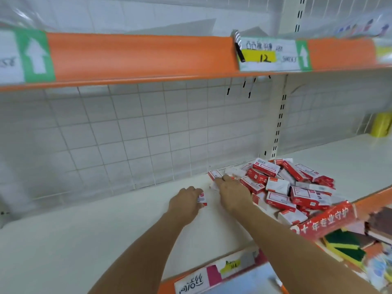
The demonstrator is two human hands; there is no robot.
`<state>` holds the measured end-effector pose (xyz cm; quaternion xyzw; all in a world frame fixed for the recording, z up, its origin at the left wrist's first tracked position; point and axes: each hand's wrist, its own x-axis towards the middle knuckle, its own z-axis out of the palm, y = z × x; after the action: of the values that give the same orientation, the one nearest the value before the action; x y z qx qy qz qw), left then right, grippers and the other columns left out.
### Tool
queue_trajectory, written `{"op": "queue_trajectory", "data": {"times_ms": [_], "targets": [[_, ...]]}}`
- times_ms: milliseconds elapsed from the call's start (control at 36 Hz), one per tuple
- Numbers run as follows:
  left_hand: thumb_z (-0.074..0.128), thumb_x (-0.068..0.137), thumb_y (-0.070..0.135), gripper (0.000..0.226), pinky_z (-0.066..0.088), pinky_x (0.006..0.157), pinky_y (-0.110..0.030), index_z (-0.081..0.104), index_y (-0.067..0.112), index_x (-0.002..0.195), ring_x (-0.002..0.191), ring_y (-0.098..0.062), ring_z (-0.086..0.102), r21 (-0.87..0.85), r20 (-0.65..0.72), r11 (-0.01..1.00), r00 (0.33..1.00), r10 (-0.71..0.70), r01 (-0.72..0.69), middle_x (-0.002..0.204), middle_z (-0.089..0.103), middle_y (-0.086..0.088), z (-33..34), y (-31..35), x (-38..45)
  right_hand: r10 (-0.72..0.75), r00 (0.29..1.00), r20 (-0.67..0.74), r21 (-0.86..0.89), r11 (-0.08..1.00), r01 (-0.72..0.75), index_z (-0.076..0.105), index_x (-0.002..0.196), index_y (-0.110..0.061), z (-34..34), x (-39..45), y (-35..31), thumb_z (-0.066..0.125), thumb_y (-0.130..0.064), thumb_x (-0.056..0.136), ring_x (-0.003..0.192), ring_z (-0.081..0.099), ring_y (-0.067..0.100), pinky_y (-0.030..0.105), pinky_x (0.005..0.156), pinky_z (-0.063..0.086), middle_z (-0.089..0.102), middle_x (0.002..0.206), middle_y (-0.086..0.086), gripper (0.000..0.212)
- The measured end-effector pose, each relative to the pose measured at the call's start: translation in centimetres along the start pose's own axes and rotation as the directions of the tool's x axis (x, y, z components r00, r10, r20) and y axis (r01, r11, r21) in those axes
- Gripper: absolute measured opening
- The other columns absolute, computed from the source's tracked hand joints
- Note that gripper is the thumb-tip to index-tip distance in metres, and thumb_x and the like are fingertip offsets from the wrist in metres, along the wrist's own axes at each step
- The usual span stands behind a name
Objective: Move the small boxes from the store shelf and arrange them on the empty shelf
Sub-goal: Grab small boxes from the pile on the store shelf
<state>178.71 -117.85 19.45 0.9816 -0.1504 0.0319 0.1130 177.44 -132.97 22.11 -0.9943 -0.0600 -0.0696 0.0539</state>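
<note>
From the head camera, both arms reach forward over a pale shelf (89, 236) backed by a white wire grid (118, 132). The left hand (186, 201) has its fingers curled round one small red-and-white box (202, 200), holding it just above or on the shelf surface; which of the two cannot be told. The right hand (232, 193) lies just beside it, fingers stretched toward the left edge of a loose pile of small boxes (284, 187); its fingertips touch a box at the back (214, 174), but whether they pinch it cannot be told. The pile sits heaped at the right of the shelf, near the upright post (279, 124). Above runs an orange shelf edge (137, 54) carrying a price label (267, 54). At lower right lie green-and-yellow sponges (347, 247).
</note>
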Motion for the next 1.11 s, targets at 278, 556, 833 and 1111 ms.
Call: {"op": "queue_trajectory", "data": {"times_ms": [278,556,833,1111], "targets": [[0.049,0.098,0.031,0.034,0.042,0.087,-0.031,0.050,0.021,0.131,0.117,-0.023,0.049,0.027,-0.076,0.972,0.970,-0.231,0.233,0.127,0.053,-0.002,-2.1,-1.9,-8.2,-0.237,0.971,0.023,0.086,0.968,0.235,0.042,0.138,-0.017,0.7,-4.4,-4.2,0.046,-0.001,0.090,0.116,0.048,0.026,0.032,0.083,0.045,0.044,0.135,0.006,0.050],[0.050,0.097,0.027,0.031,0.043,0.083,-0.033,0.053,0.019,0.127,0.114,-0.024,0.049,0.040,-0.158,0.889,0.882,-0.444,0.455,0.121,0.054,-0.004,-4.9,-4.3,-19.3,-0.447,0.895,0.007,0.159,0.884,0.440,0.046,0.133,-0.015,0.2,-9.0,-11.4,0.045,0.001,0.087,0.112,0.050,0.026,0.028,0.072,0.037,0.054,0.121,0.008,0.049],[0.051,0.096,0.026,0.035,0.044,0.086,-0.036,0.051,0.021,0.131,0.114,-0.026,0.050,0.031,-0.210,0.784,0.771,-0.602,0.620,0.122,0.055,-0.005,-6.8,-9.1,-30.7,-0.619,0.786,-0.005,0.185,0.772,0.609,0.048,0.133,-0.019,0.1,-14.5,-21.4,0.046,-0.001,0.088,0.113,0.051,0.025,0.031,0.076,0.042,0.054,0.123,0.005,0.048],[0.054,0.093,0.026,0.037,0.048,0.087,-0.037,0.052,0.020,0.129,0.114,-0.027,0.051,-0.010,-0.225,0.665,0.647,-0.729,0.747,0.125,0.055,-0.004,-9.1,-14.6,-45.5,-0.727,0.686,0.023,0.233,0.671,0.704,0.049,0.132,-0.018,0.3,-21.8,-34.2,0.047,-0.002,0.088,0.114,0.050,0.027,0.034,0.082,0.044,0.053,0.124,0.007,0.047]]}}
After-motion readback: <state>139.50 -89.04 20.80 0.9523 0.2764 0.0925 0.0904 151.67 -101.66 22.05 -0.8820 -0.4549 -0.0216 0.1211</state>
